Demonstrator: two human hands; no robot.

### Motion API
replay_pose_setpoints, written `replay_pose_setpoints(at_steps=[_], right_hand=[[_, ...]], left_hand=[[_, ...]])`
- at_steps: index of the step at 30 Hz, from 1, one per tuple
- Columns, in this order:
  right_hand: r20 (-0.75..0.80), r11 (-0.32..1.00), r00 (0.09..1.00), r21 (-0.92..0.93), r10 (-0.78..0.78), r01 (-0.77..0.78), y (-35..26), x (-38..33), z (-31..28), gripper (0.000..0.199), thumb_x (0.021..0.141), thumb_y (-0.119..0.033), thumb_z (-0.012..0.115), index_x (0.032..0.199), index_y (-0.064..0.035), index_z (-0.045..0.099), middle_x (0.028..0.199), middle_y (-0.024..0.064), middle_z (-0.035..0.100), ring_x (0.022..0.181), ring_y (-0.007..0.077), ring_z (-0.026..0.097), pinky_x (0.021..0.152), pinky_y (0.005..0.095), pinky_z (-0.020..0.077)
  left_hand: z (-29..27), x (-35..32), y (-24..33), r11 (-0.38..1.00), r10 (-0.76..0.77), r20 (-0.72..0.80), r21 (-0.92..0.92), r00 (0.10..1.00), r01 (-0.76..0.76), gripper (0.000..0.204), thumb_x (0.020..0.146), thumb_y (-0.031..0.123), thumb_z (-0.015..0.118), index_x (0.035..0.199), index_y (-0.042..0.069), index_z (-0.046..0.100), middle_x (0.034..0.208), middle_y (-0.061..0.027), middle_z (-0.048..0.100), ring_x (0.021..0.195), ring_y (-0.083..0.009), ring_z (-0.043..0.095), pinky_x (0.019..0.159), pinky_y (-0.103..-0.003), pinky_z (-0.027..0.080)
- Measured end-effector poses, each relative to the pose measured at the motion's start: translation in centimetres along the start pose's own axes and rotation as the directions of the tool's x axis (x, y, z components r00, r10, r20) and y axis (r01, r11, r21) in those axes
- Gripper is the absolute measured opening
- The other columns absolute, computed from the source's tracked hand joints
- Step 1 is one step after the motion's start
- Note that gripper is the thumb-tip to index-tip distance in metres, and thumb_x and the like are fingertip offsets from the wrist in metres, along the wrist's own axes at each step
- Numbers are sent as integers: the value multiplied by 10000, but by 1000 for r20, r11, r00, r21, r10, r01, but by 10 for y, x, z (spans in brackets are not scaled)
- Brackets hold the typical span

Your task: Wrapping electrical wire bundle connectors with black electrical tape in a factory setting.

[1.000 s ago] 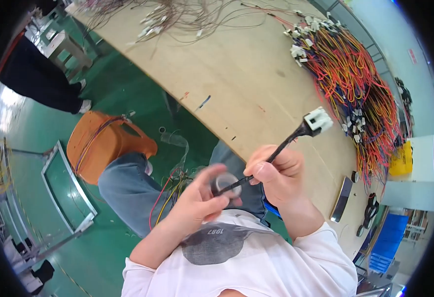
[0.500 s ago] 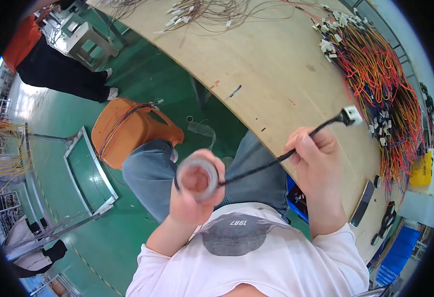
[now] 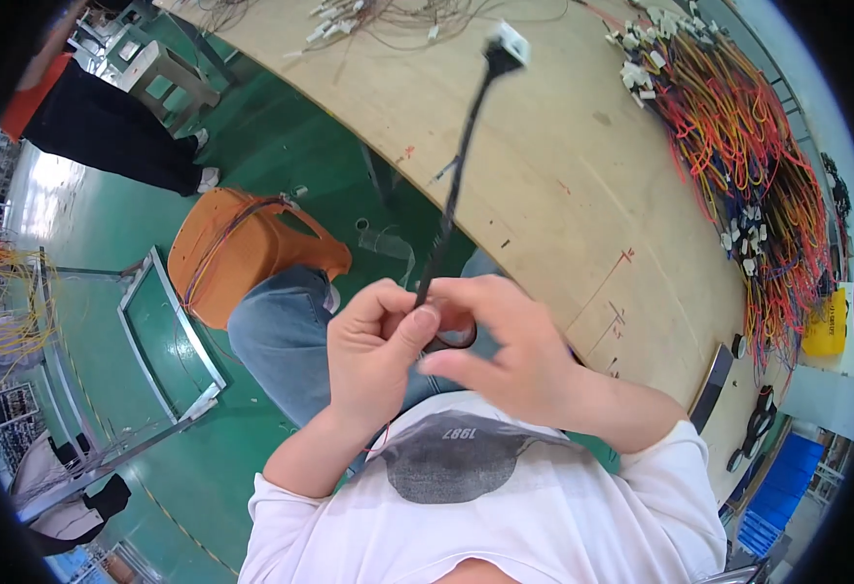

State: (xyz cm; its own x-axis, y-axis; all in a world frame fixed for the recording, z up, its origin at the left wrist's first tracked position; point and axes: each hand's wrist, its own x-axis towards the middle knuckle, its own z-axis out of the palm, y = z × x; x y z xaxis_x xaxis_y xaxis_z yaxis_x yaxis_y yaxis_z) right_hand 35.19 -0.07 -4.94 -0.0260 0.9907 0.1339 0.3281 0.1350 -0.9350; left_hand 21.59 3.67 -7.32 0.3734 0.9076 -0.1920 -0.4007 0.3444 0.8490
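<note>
A cable wrapped in black tape [image 3: 458,180] rises from between my hands, and a white connector [image 3: 510,45] tops its far end over the table. My left hand [image 3: 373,352] is closed, pinching the cable's lower part between thumb and fingers. Close against it, my right hand [image 3: 519,336] curves thumb and fingers around a dark ring, a roll of tape [image 3: 463,341]. Most of the roll is hidden by the fingers. A thin red wire [image 3: 382,440] hangs below my left hand.
The wooden table [image 3: 544,165] stretches ahead and right, with a large bundle of red, yellow and black wire harnesses [image 3: 738,146]. An orange stool [image 3: 218,248] holding wires stands left, near a metal frame [image 3: 169,336]. A person [image 3: 106,127] stands farther back.
The right hand has left the cable near its connector and come to the tape roll beside my left hand. The left hand now pinches the cable, which has swung upward.
</note>
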Motion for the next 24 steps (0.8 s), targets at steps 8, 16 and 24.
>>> replay_pose_setpoints(at_steps=[8,16,24], right_hand=[[289,933,922,-175,-257,315,8,29,4,299,679,-86,655,954,0,575,583,75,506,592,245,524,556,333,403],[610,990,784,11,-118,141,13,42,-4,95,739,-108,585,750,-14,574,604,131,531,581,302,528,525,355,406],[615,999,788,22,26,-49,28,35,-75,111,735,-100,563,716,8,574,572,90,533,522,157,511,492,282,396]], left_hand=[[-20,-16,11,990,86,-42,118,995,-81,48,826,45,543,808,8,518,714,0,514,523,-7,355,452,-153,264],[-29,-27,23,724,148,125,662,981,-194,72,815,49,521,789,4,470,600,-18,511,470,-62,434,418,-198,327],[-87,-72,76,908,75,27,-414,997,-57,164,834,138,532,857,19,421,521,-46,450,398,-74,403,313,-227,277]])
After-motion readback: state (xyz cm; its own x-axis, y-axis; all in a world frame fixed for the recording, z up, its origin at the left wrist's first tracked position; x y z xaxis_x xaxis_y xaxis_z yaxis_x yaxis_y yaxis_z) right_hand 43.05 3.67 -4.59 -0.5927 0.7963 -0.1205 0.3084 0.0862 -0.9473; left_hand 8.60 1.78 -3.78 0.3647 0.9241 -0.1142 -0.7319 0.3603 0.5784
